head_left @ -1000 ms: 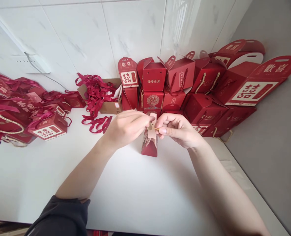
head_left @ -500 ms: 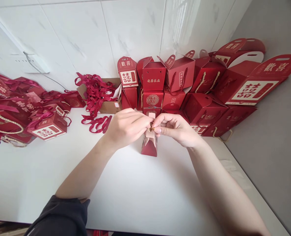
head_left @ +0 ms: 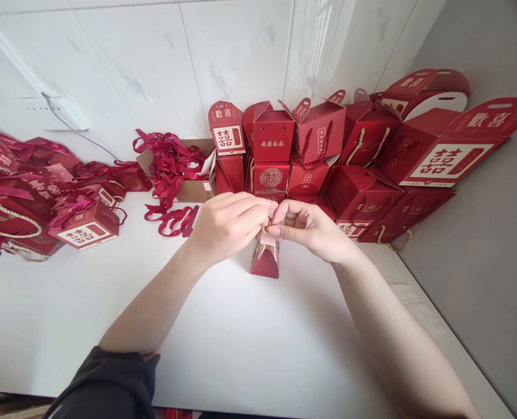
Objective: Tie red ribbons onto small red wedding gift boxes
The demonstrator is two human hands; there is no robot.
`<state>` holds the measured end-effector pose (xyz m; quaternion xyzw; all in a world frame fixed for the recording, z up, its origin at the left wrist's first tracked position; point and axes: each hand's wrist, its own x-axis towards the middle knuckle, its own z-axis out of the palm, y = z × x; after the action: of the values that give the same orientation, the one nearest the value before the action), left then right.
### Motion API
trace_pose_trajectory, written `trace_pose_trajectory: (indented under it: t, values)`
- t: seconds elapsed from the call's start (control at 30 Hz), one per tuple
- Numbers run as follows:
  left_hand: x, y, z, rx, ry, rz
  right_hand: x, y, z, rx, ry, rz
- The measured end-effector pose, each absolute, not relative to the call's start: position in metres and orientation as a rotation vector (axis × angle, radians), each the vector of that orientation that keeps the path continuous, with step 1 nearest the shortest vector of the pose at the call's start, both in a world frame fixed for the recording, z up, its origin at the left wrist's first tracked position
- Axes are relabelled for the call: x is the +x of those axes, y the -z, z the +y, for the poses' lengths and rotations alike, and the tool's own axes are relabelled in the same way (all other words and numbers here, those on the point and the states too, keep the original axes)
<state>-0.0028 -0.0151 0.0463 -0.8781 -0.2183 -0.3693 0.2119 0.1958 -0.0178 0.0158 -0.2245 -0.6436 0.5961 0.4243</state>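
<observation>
Now the R hand [head_left: 313,231] pinches a gold bit [head_left: 266,229] by the top of the small box [head_left: 264,265] on the surface [head_left: 223,331], the L hand [head_left: 228,226] has fingers bunched close (can't tell on what), & the job looks part done, w/ the bit not yet let go.

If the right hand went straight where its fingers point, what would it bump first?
Probably the left hand, whose fingers are very close to those of the right hand above the small box. I can't tell if they touch.
</observation>
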Motion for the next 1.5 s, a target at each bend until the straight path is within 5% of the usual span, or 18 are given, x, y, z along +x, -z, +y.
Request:
trace_pose_trajectory:
  t: [0.3,0.6,1.03,1.3,1.5]
  values:
    - [0.001,-0.047,-0.016,-2.199,0.960,-0.484,0.191,-0.017,-0.020,-0.555,-1.578,-1.467]
    - [0.003,-0.042,-0.015,-1.932,1.062,-0.834,0.202,-0.025,-0.022,-0.690,-1.522,-1.516]
    - [0.014,-0.045,-0.033,-2.544,1.125,-1.438,0.204,-0.022,-0.020,-0.717,-1.394,-1.644]
    - [0.022,-0.036,-0.045,-2.804,0.731,-1.777,0.224,-0.024,-0.011,-0.891,-1.198,-1.660]
    - [0.018,-0.027,-0.023,-2.882,0.902,-1.797,0.233,-0.015,-0.003,-0.940,-1.134,-1.791]
